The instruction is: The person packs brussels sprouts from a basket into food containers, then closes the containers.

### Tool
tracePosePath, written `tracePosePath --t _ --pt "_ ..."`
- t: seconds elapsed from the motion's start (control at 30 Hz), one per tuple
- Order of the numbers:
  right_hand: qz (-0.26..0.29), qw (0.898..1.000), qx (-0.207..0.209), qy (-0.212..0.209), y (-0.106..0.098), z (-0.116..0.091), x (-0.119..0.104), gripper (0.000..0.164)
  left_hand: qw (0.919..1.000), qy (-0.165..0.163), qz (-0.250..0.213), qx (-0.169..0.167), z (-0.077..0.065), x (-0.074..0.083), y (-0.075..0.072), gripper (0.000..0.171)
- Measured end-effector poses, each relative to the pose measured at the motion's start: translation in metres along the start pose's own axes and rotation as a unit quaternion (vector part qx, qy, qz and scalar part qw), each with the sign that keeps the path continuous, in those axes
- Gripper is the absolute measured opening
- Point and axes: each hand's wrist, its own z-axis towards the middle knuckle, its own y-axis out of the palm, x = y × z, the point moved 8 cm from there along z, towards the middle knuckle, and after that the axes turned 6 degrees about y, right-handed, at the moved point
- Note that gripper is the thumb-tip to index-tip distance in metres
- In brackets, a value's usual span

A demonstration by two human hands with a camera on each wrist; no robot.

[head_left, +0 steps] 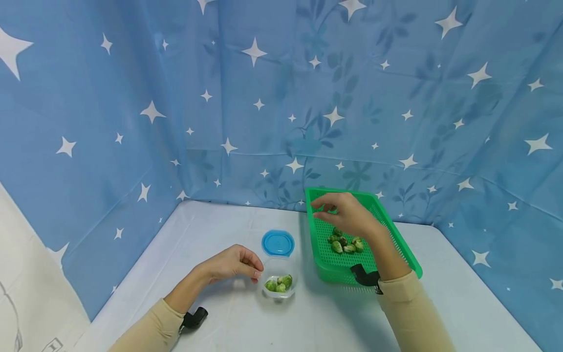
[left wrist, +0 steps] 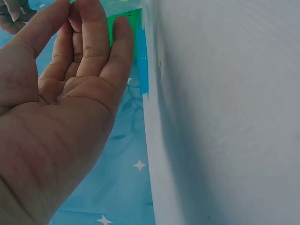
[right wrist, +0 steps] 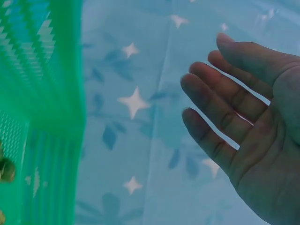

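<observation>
My left hand (head_left: pixel 235 264) is just left of a small clear plastic container (head_left: pixel 281 266), its loosely bent fingertips at or close to the rim; whether they touch it I cannot tell. Several Brussels sprouts (head_left: pixel 281 283) lie inside that container. In the left wrist view the palm (left wrist: pixel 70 103) shows nothing held. Over the green basket (head_left: pixel 327 274) hovers my right hand (head_left: pixel 345 212), thumb and fingers apart. The right wrist view shows its fingers (right wrist: pixel 220 112) relaxed and holding nothing. More Brussels sprouts (head_left: pixel 349 248) rest on the basket floor.
A round blue lid (head_left: pixel 278 243) lies on the white table (head_left: pixel 246 322) behind the container. The basket's side walls stand up to the right of lid and container. A blue star-patterned curtain (head_left: pixel 264 122) hangs along the back and sides.
</observation>
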Motion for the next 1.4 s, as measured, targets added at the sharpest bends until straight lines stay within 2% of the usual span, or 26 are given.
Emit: tracePosePath --t 0.2,0.37,0.63,0.87,0.97,1.17,1.4 --pt "-0.036 0.998 0.034 0.043 -0.016 0.004 0.036 0.026 1.0000 -0.002 0.003 0.004 0.001 0.003 -0.002 0.030" --pt "-0.055 0.996 0.040 0.065 -0.022 0.006 0.064 0.027 1.0000 0.000 0.004 0.001 0.001 0.004 -0.003 0.031" --pt "-0.043 0.994 0.034 0.099 -0.022 0.002 0.104 0.031 1.0000 -0.001 -0.002 -0.001 0.002 0.006 -0.002 0.032" --pt "0.019 0.990 0.034 0.133 -0.023 -0.006 0.130 0.034 0.9999 0.007 -0.012 -0.010 0.001 0.008 -0.001 0.035" --pt "0.023 0.990 0.037 0.135 -0.025 -0.006 0.138 0.034 0.9999 0.003 -0.011 -0.010 0.000 0.007 0.000 0.034" --pt "0.025 0.988 0.035 0.149 -0.019 -0.006 0.154 0.032 0.9999 -0.008 -0.015 0.001 -0.004 0.002 0.001 0.030" --pt "0.000 0.982 0.014 0.188 0.003 -0.009 0.174 0.029 0.9998 -0.006 -0.020 -0.003 -0.003 0.000 0.005 0.030"
